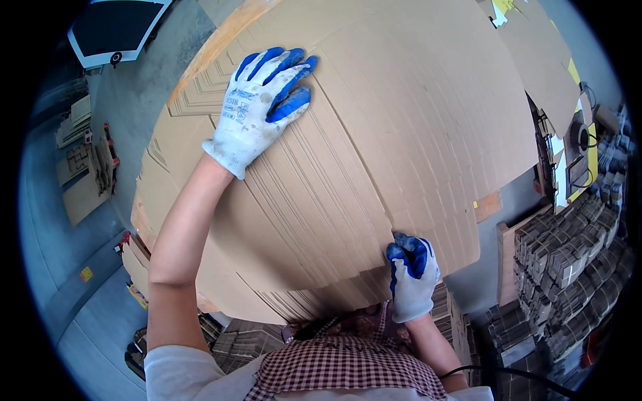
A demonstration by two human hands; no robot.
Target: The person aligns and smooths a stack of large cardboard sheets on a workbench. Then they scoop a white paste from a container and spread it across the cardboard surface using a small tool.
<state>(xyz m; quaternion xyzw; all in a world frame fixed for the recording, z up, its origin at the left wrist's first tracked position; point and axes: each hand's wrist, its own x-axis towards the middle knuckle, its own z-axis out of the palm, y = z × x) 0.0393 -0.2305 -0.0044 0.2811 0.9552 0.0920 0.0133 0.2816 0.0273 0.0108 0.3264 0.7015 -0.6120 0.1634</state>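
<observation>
The right hand point(411, 277) is curled, fingers bent toward the thumb, against the near end of a long straight seam in the brown corrugated cardboard point(321, 200); whether it pinches the board there cannot be told, as the fingertips are hidden. The left hand point(261, 110) lies spread on the cardboard farther up, palm down with fingers extended, its thumb side next to the same seam. Both wear white knit work gloves with blue-coated palms.

The cardboard spreads in front of the torso, under the left hand, with parallel crease lines running beside the seam and angled ones near its far left edge. A wooden edge point(224, 43) shows beyond that side. Nearer the body is a checked apron point(348, 364), with a black cable point(515, 369) to its right. Strapped bundles of flat cardboard point(565, 247) are piled at right, beside a wooden board point(508, 264). Loose cardboard pieces point(90, 190) stand at left, and a white-framed black panel point(114, 30) sits at upper left.
</observation>
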